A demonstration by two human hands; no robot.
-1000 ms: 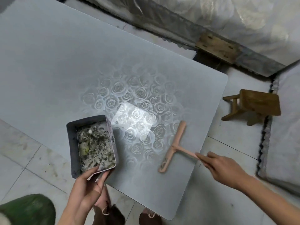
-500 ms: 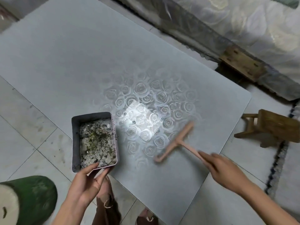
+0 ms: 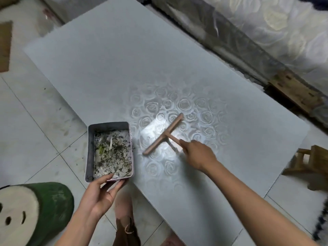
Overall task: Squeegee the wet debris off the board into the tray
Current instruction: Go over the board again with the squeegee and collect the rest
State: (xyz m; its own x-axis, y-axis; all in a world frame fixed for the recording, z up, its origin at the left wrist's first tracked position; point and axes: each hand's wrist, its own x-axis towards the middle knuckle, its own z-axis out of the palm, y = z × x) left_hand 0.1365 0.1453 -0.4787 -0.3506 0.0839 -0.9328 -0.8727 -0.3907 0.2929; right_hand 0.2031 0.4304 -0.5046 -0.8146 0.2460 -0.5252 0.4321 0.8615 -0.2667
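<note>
Lately swept pink T-shaped squeegee (image 3: pixel 164 134) closer to grey rectangular tray (image 3: pixel 90 150) across rose-embossed grey board (image 3: pixel 124 68) | gripped handle (image 3: pixel 174 140) with right hand (image 3: pixel 198 154) | pinched tray's near rim with left hand (image 3: pixel 101 189) at board edge | stroke judged nearly done

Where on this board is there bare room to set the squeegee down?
The far half of the board, beyond the squeegee, is bare. So is the stretch between the right hand and the corner by the wooden stool. Crowded: the left edge, where the left hand holds the tray beside the squeegee.
</note>
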